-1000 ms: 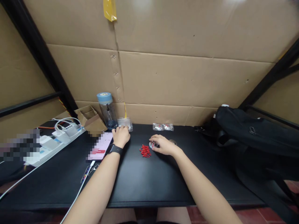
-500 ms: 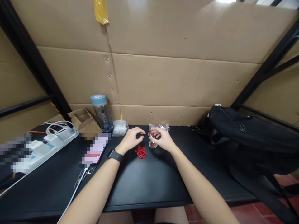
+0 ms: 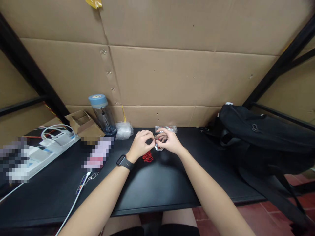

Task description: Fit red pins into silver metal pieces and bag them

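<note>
A head-worn camera looks forward and down over a flat black desk; it faces a near, brown cardboard wall.

Red cords — black tabletop — blue bottle lid

this looks like a boxed-in personal desk nook, perhaps in a home or a dormitory; which of those cannot be told. creased cardboard panels, held with yellow tape, wall in the black desk between black metal bars. everyday belongings sit along its sides: a blue-lidded water bottle, a loaded power strip, a phone and a black backpack. red tiles pave the floor.
</note>
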Demonstrator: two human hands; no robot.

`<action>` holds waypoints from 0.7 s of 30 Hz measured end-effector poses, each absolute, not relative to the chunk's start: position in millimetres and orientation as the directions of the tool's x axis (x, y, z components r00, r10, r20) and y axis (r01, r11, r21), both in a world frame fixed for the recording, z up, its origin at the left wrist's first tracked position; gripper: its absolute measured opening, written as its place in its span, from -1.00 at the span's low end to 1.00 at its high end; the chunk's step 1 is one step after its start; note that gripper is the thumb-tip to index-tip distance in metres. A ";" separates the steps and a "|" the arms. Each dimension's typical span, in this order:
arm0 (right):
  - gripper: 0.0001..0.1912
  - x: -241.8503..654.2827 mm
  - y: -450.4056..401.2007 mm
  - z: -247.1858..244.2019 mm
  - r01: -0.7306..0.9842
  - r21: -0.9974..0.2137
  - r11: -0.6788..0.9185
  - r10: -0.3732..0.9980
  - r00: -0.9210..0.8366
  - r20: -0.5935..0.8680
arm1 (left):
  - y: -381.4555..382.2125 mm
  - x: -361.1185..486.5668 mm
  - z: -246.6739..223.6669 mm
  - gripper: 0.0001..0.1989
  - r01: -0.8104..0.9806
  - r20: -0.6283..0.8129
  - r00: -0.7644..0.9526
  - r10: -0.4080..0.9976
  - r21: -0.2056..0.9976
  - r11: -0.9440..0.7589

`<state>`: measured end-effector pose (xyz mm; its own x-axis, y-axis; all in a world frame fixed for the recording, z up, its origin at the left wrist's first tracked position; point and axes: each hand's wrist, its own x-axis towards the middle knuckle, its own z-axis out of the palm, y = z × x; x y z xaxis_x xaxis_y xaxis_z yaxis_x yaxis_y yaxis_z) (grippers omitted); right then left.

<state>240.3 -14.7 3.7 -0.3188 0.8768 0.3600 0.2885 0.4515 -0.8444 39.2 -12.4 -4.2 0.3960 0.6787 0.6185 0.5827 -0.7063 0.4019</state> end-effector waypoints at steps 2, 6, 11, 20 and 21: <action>-0.49 243.1 -15.6 7.4 0.409 -0.739 0.535 0.841 -0.337 0.423 | -10.4 36.6 -3.0 -0.92 0.576 0.612 0.416 0.673 0.395 -0.716; -0.51 256.7 -12.4 14.4 0.548 -0.606 0.576 0.817 -0.359 0.451 | -4.9 26.2 1.3 -0.85 0.535 0.610 0.437 0.661 0.414 -0.736; -0.65 291.9 -3.2 19.4 0.678 -0.537 0.501 0.863 -0.343 0.372 | -0.3 8.7 8.4 -0.86 0.475 0.455 0.610 0.649 0.446 -0.759; -0.56 332.1 0.8 15.0 0.725 -0.570 0.386 0.911 -0.396 0.114 | 5.9 -14.7 4.9 -0.93 0.509 0.120 0.754 0.645 0.514 -0.690; -0.56 332.5 1.5 13.5 0.718 -0.581 0.384 0.909 -0.403 0.104 | 6.6 -15.6 4.0 -0.93 0.516 0.110 0.754 0.648 0.513 -0.687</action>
